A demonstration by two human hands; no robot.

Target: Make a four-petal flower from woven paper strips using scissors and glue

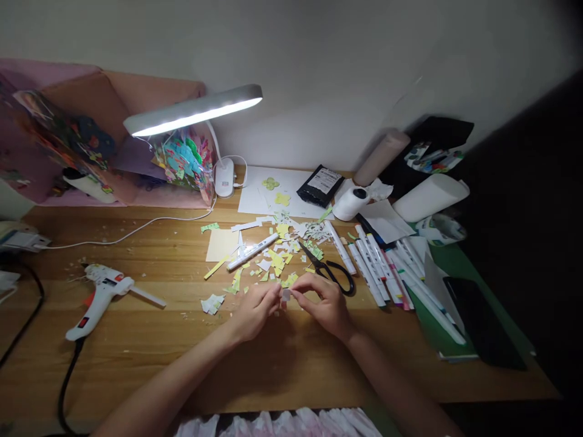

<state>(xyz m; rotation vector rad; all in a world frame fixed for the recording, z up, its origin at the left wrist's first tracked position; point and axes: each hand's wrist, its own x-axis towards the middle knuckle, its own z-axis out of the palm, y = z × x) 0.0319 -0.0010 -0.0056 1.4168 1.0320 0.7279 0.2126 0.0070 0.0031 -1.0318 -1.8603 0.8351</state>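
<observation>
Over the front middle of the desk, my left hand (255, 308) and my right hand (327, 306) meet with fingertips pinched. Between them is a small pale piece of paper (286, 295), gripped at its edges from both sides. Its exact shape is too small to make out. Just beyond my right hand lies a pair of black-handled scissors (328, 268), blades pointing away to the left. Yellow, green and white paper scraps (277, 260) are scattered beyond both hands. A white marker (253, 251) rests among them, beside a cream paper square (221, 245).
A glue gun (102, 297) lies at left with its cable. A lit lamp (195, 112) overhangs the back. Several markers (373, 267), a phone (483, 321) and a white roll (430, 197) crowd the right. Yellow flower cutouts (282, 199) lie on white paper (255, 193).
</observation>
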